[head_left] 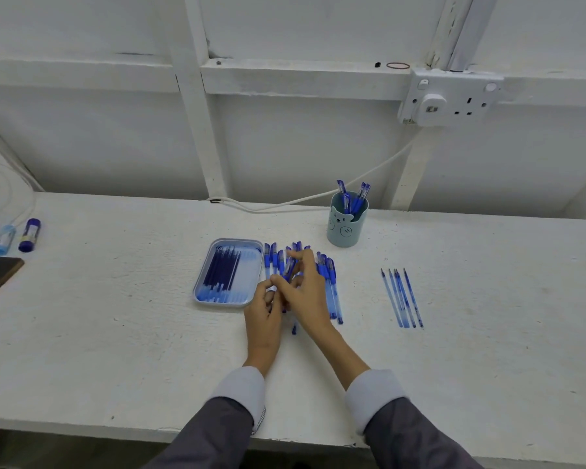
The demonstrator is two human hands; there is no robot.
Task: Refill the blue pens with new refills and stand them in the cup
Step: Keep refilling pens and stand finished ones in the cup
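White worktop along a white panelled wall with a socket. Left hand and right hand close together above a row of blue pens, fingers of both curled round a single pen held between them, right forefinger lifted clear. Just left of the fingers a tray of dark refills; beyond them and to the right a pale blue cup with standing pens inside; well right of the fingers, thin loose refills side by side on the worktop.
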